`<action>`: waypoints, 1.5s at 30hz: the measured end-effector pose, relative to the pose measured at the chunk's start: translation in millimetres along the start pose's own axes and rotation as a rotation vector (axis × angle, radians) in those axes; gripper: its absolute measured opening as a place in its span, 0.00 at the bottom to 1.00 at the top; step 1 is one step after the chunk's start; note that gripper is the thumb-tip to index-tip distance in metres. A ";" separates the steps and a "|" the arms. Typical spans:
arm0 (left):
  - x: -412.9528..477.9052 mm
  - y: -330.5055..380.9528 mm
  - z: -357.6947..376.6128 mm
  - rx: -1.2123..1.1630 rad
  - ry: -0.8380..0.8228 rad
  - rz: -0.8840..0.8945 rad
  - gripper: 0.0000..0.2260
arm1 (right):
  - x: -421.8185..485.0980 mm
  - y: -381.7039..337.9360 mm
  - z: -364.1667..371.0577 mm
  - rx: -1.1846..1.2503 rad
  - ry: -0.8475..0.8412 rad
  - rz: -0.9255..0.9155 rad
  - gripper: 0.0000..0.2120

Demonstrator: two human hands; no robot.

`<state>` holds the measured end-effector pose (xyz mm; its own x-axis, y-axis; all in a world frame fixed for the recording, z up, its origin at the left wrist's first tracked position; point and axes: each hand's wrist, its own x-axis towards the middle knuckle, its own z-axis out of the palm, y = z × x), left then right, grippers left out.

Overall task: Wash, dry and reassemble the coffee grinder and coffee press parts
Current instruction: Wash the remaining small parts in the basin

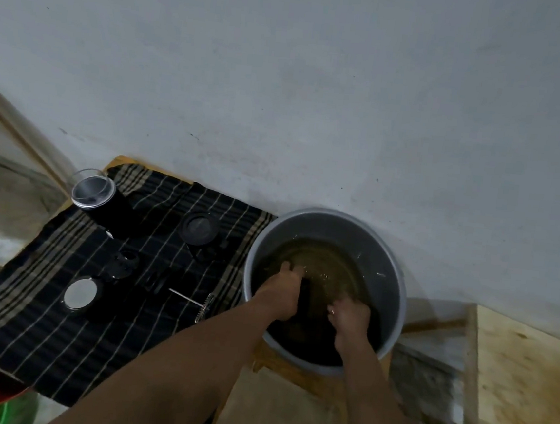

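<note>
Both forearms reaching into grey basin (388,290) of murky water; left hand (281,292) wrapped round a dark part (305,294), half submerged, right hand (350,317) clenched, contents unclear. Likely rigid, light, slick when wet; best gripped round the body, not by wet edges.

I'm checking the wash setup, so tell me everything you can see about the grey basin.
The grey basin is round and deep, with a smooth, plastic-looking wall and a rolled rim. It sits upright by the wall, right of the striped cloth, its rim at the cloth's edge. It holds murky brownish water. The left hand and right hand reach into it, working a dark part in the water.
</note>
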<state>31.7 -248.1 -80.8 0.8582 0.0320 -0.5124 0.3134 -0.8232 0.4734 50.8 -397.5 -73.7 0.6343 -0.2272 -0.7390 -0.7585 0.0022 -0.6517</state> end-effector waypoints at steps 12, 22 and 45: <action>0.8 1.2 -3.9 -0.197 0.047 0.126 0.27 | 4.2 1.1 23.6 -0.191 -0.345 -0.080 0.22; 3.0 -1.3 -1.8 -0.364 -0.044 0.053 0.26 | 23.7 2.6 6.3 0.035 0.070 0.030 0.15; 6.6 10.3 -15.5 -0.794 -0.234 -0.368 0.21 | 11.3 -9.6 15.3 -0.187 -0.426 0.044 0.19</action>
<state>46.8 -247.6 -68.2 0.5710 0.0280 -0.8205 0.8142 -0.1474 0.5616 67.6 -385.2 -78.4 0.5761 0.1892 -0.7952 -0.7753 -0.1818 -0.6049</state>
